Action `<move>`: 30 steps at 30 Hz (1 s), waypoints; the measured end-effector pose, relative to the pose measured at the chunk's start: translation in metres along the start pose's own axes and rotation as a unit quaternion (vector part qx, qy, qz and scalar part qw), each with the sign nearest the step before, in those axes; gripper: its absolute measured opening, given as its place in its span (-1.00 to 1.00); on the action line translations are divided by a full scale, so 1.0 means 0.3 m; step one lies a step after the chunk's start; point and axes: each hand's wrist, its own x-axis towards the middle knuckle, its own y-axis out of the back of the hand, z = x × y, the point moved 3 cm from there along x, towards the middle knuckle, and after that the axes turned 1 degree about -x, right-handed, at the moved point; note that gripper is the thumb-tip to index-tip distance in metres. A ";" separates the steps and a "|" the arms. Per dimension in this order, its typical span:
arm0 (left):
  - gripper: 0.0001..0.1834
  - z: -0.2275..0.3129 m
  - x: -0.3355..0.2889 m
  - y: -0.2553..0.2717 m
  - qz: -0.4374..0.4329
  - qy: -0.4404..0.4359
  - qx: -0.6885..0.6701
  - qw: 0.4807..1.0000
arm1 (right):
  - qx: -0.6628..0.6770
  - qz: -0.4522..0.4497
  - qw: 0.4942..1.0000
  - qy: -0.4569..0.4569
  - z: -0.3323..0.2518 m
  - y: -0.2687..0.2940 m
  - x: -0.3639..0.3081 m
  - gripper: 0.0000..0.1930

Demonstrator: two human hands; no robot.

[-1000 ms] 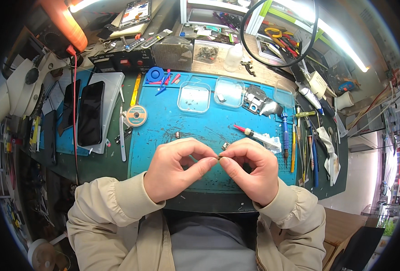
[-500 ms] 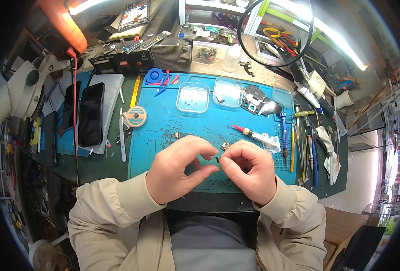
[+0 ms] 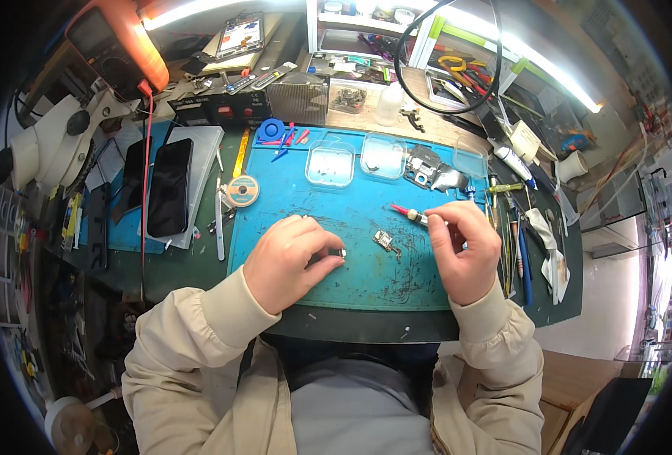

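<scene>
Left of the mat's middle, my left hand (image 3: pixel 290 259) is closed in a pinch on a small metallic part (image 3: pixel 341 253) at its fingertips. Toward the right, my right hand (image 3: pixel 468 254) has its thumb and index finger closed at the rear of a red-tipped syringe (image 3: pixel 414 215). The hand covers that end of the barrel. Between my hands, a small silvery electronic module (image 3: pixel 384 240) with a short dark tail lies on the blue work mat (image 3: pixel 336 292).
Clear plastic boxes (image 3: pixel 330 184) and a dark phone frame part (image 3: pixel 427 171) line the mat's far side. A solder wick spool (image 3: pixel 242 191) and a black phone (image 3: pixel 170 186) are at the left. Screwdrivers, pliers and tweezers (image 3: pixel 523 250) lie at the right.
My hands have moved apart. The right has left the small part and gone right to the syringe, while the left now pinches a small part. The module between them is uncovered.
</scene>
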 end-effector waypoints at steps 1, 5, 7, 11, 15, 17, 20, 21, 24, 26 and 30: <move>-0.76 -0.005 0.001 0.002 -0.006 0.010 -0.019 1.000 | -0.023 0.002 1.000 -0.013 0.005 0.008 -0.003 -0.92; -0.71 -0.009 -0.005 0.010 -0.012 0.019 -0.030 0.999 | -0.129 0.003 0.990 0.055 0.033 0.027 -0.015 -0.83; -0.72 -0.007 -0.012 0.016 -0.008 0.022 -0.034 0.999 | -0.158 -0.001 0.984 0.082 0.036 0.023 -0.022 -0.79; -0.75 -0.004 -0.024 0.040 0.008 0.066 -0.074 0.995 | -0.196 -0.014 0.973 0.124 0.043 0.013 -0.026 -0.71; -0.74 -0.021 -0.043 0.046 0.085 0.083 -0.083 0.990 | -0.211 -0.043 0.970 0.109 0.070 -0.001 -0.040 -0.71; -0.67 -0.029 -0.046 0.034 0.094 0.087 -0.103 0.986 | -0.214 -0.049 0.971 0.097 0.081 -0.002 -0.041 -0.71; -0.56 0.010 -0.025 0.033 0.061 0.066 -0.068 0.994 | -0.222 -0.045 0.970 0.092 0.091 0.009 -0.039 -0.71; -0.51 0.025 -0.020 0.036 0.042 0.054 -0.043 0.997 | -0.223 -0.047 0.970 0.088 0.089 0.007 -0.038 -0.70; -0.41 0.024 -0.023 0.018 0.041 0.005 0.000 0.999 | -0.235 -0.051 0.967 0.089 0.067 0.003 -0.032 -0.69; -0.38 0.028 -0.015 0.014 0.053 -0.040 0.036 0.997 | -0.231 -0.044 0.967 0.100 0.063 -0.011 -0.026 -0.68; -0.48 0.026 -0.005 -0.015 0.056 -0.085 0.064 0.993 | -0.252 -0.033 0.962 0.099 0.085 0.011 -0.049 -0.56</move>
